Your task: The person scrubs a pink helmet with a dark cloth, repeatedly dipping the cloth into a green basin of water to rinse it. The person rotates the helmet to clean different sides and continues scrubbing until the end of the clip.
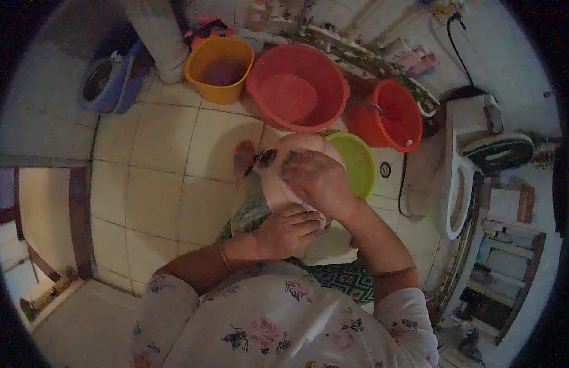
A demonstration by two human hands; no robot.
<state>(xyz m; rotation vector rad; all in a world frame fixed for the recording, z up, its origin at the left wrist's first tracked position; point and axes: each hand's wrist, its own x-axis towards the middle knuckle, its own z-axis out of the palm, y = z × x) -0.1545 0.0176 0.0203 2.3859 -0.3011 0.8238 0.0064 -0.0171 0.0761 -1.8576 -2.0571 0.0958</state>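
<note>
My left hand (284,232) grips the lower edge of a pale pink, smooth, rounded object (275,181), with the fingers bent over it. A small light piece shows by those fingers, too blurred to name. Across the upper face of the pink object lies my right hand (314,179), fingers curled inward; whether it pinches something there is hidden. Dark round parts (266,158) stick out at the object's left side. Its exact kind cannot be made out. A yellow-green plastic basin (363,163) stands on the floor just behind and right of it.
Beyond my hands are a large red basin (307,87), a yellow bucket (222,69) and a red bucket (399,115) with a handle. A blue tub (128,83) is far left. At right are a toilet (457,202) and a floor drain (385,169). Pale tiles (155,188) cover the floor.
</note>
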